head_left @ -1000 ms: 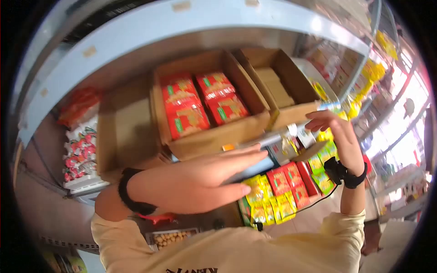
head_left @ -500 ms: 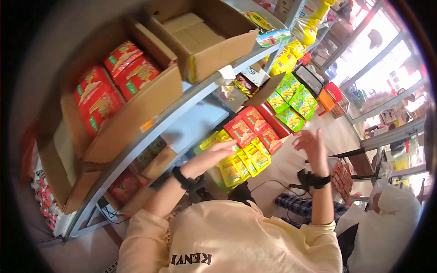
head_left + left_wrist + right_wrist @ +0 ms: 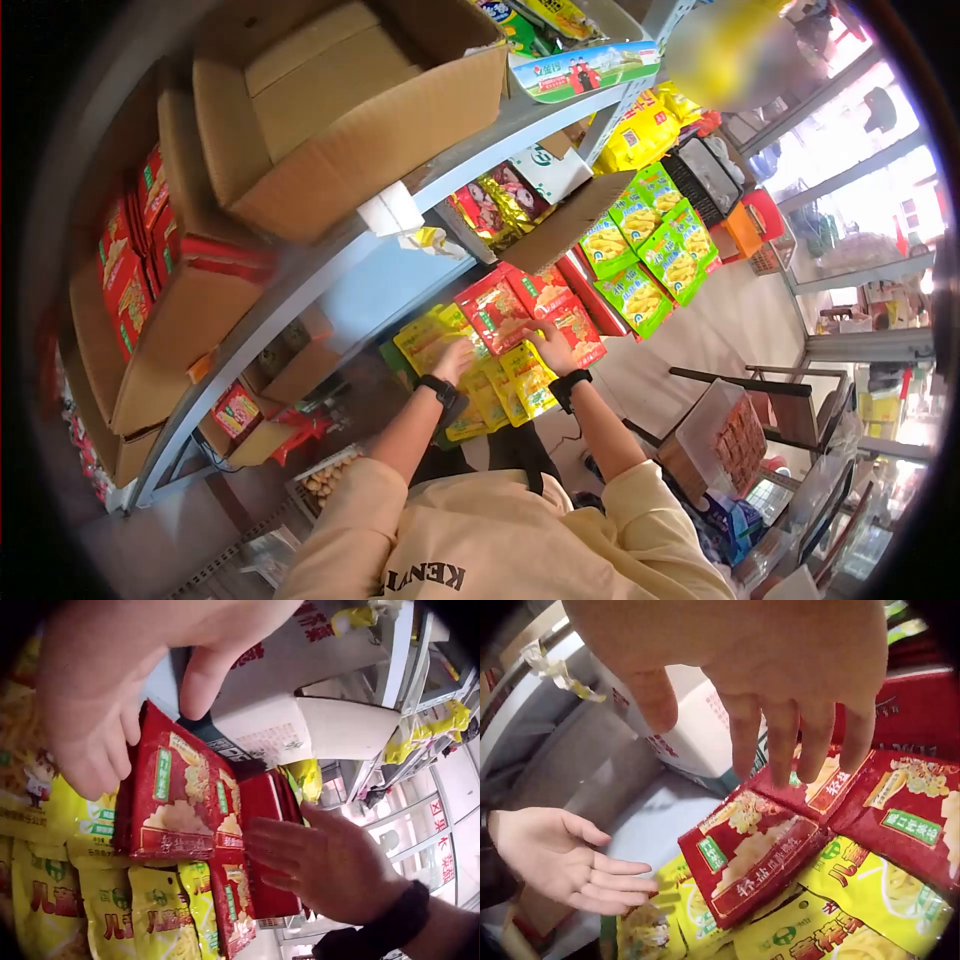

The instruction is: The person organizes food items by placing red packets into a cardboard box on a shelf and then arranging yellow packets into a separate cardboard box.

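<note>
Head view: the left grip is open just beside a red packet lying askew, partly over yellow packets. The right grip is also open, fingers pointing down over the red packets; whether they touch is unclear. Beyond the right grip lie green packets. Squaring that askew packet would likely go best with light, even pressure at opposite edges, without dragging the yellow packets beneath.

The packets at the middle of the head view are red; the pouches right of them are green; the shirt is cream with dark lettering.
</note>
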`<state>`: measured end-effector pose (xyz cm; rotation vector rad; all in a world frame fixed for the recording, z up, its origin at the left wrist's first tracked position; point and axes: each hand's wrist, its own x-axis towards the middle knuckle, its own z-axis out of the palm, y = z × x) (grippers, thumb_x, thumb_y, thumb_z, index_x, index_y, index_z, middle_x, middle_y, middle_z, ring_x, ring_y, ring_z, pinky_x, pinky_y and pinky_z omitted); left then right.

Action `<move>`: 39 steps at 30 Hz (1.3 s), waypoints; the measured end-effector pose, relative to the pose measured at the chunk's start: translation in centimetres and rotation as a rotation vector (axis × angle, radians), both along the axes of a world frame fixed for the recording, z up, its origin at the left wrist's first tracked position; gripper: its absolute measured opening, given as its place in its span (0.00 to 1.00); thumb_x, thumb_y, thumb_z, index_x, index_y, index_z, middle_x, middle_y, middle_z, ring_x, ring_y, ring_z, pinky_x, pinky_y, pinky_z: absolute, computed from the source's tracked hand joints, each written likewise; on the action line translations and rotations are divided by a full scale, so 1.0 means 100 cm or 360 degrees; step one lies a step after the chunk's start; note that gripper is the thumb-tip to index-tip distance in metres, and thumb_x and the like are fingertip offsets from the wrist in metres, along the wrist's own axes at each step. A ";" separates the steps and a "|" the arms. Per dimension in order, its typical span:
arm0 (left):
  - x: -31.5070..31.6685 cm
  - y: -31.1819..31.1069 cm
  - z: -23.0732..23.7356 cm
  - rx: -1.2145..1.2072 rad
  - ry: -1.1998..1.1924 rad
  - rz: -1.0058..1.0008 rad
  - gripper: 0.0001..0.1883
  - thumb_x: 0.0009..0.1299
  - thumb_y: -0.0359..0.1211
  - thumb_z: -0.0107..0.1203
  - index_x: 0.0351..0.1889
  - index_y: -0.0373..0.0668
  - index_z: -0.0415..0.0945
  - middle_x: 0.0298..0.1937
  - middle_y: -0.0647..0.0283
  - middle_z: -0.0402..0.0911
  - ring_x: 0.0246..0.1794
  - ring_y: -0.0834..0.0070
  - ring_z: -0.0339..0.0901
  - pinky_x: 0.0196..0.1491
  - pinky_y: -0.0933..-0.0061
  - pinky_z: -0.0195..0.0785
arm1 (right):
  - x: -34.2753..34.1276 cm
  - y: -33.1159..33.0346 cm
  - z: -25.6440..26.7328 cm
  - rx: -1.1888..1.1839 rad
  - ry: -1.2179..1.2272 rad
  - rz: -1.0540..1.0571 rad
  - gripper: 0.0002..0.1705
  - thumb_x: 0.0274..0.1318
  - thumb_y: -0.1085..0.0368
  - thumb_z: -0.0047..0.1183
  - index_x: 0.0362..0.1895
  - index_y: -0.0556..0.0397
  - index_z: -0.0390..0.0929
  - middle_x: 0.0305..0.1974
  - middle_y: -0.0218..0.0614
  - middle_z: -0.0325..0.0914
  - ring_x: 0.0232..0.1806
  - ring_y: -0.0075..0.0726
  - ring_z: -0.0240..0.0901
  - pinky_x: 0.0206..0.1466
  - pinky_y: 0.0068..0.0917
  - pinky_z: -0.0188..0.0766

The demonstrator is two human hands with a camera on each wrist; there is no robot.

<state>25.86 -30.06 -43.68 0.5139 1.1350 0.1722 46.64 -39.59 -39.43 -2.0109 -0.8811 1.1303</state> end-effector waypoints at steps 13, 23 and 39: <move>-0.024 -0.021 0.000 0.0280 -0.0088 -0.0308 0.14 0.66 0.34 0.47 0.49 0.45 0.73 0.44 0.68 0.76 0.44 0.78 0.74 0.47 0.74 0.65 | -0.043 -0.028 -0.069 0.0162 0.0738 -0.0167 0.23 0.53 0.64 0.50 0.53 0.62 0.66 0.42 0.40 0.75 0.41 0.30 0.71 0.46 0.25 0.67; -0.111 -0.025 0.155 0.0712 -0.0428 -0.0473 0.13 0.66 0.31 0.50 0.47 0.36 0.74 0.44 0.68 0.77 0.45 0.82 0.71 0.50 0.79 0.62 | -0.108 -0.065 0.098 0.0339 0.0970 -0.0213 0.07 0.57 0.65 0.48 0.36 0.56 0.72 0.30 0.26 0.72 0.35 0.20 0.65 0.40 0.20 0.62; -0.239 -0.034 0.339 0.2071 -0.0424 0.0563 0.14 0.64 0.19 0.50 0.44 0.39 0.58 0.40 0.62 0.71 0.41 0.79 0.72 0.44 0.78 0.67 | -0.253 0.010 0.309 0.1316 0.0887 0.0139 0.22 0.54 0.79 0.47 0.50 0.53 0.56 0.29 0.26 0.69 0.32 0.17 0.65 0.36 0.14 0.60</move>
